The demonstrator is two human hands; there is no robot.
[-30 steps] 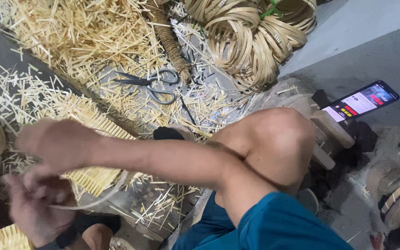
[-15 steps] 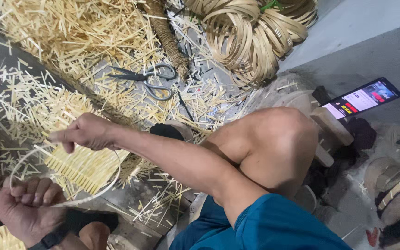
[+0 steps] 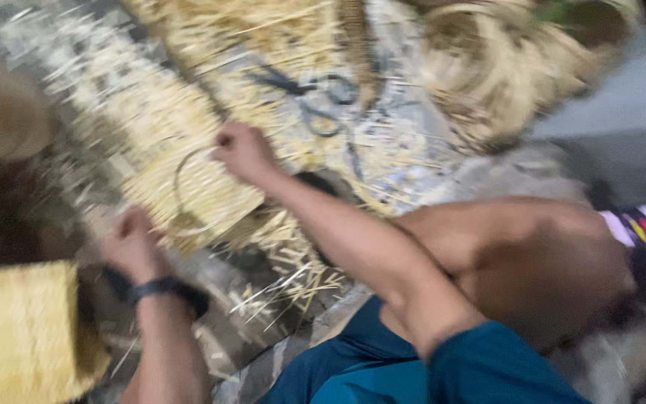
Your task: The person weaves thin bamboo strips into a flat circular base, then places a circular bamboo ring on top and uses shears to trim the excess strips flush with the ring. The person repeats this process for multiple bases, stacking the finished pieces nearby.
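Right hand [image 3: 242, 152] pinching upper end of thin cane strip [image 3: 181, 187], now curled into tight loop (wide open arc half a second ago). Left hand [image 3: 130, 243] closed round lower end, near bundle of short splints [image 3: 203, 196]. Both hands moved up and inward; loop looks drawn smaller. Scissors [image 3: 315, 101] lie beyond, untouched. View heavily blurred.

Straw sticks [image 3: 151, 112] cover most of the floor [image 3: 622, 150]. Scissors [image 3: 315, 101] and straw coils [image 3: 502, 67] block the far side. The grey floor at right is bare.
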